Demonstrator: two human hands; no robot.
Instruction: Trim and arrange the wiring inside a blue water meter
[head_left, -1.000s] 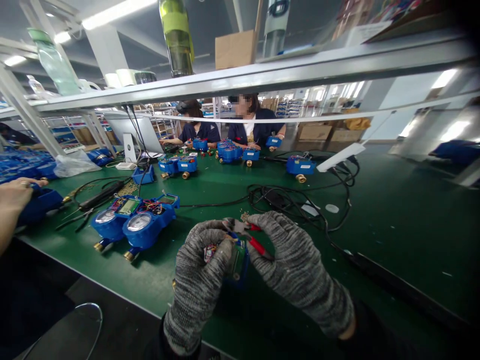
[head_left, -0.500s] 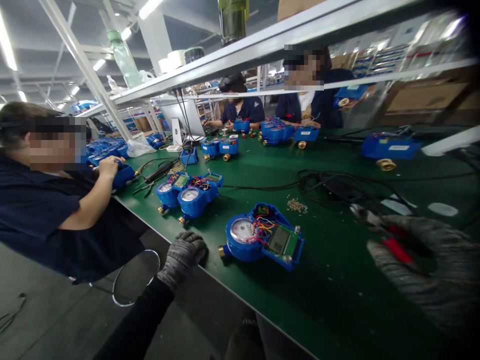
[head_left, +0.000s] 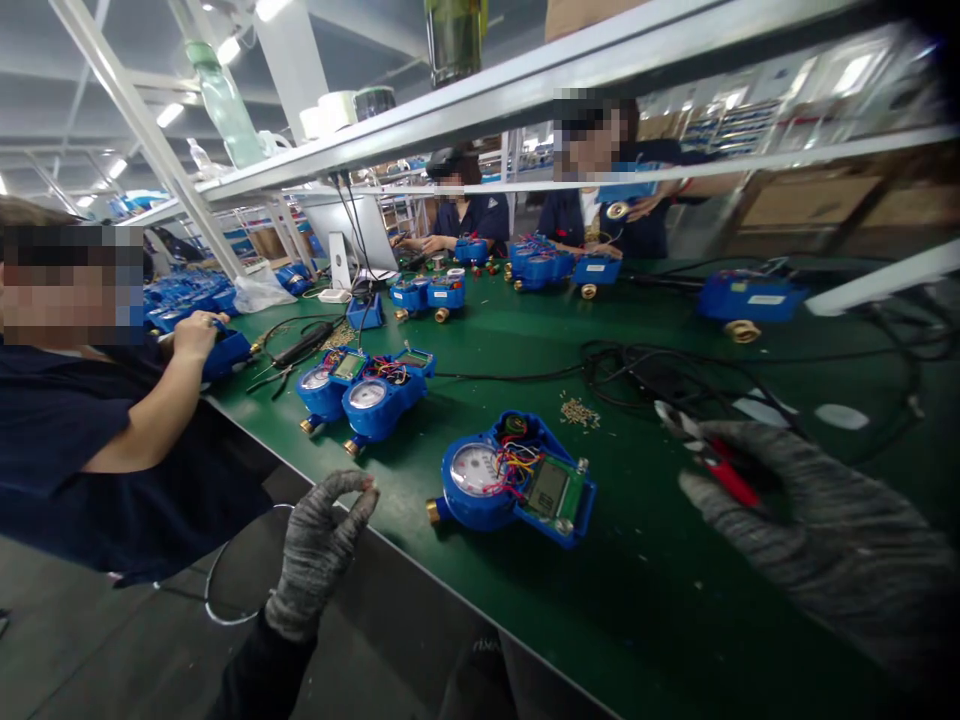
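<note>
My right hand point(head_left: 802, 510), in a grey knit glove, is closed round red-handled pliers point(head_left: 724, 470), their metal jaws pointing left above the bench. At the bench's front edge my gloved left hand point(head_left: 319, 545) is raised, thumb and index finger brought together in a pinch. Whatever lies between those fingertips, if anything, is too small to make out. Between my hands a blue water meter point(head_left: 480, 490) lies on the green bench, its cover off. It has a round dial, a brass fitting, coloured wires and a green circuit board point(head_left: 555, 492) with a display. Neither hand touches it.
Two more opened meters point(head_left: 382, 400) stand to the left. Small brass-coloured pieces point(head_left: 577, 411) lie in a pile near tangled black cables point(head_left: 637, 375). A metal shelf point(head_left: 450, 110) crosses overhead. A co-worker point(head_left: 112, 440) sits at left; two others work across the bench point(head_left: 510, 345).
My left hand has lifted off the bench edge and turned, its fingers now pinched. My right hand with the pliers has moved left in view. The co-worker opposite has shifted a held meter left.
</note>
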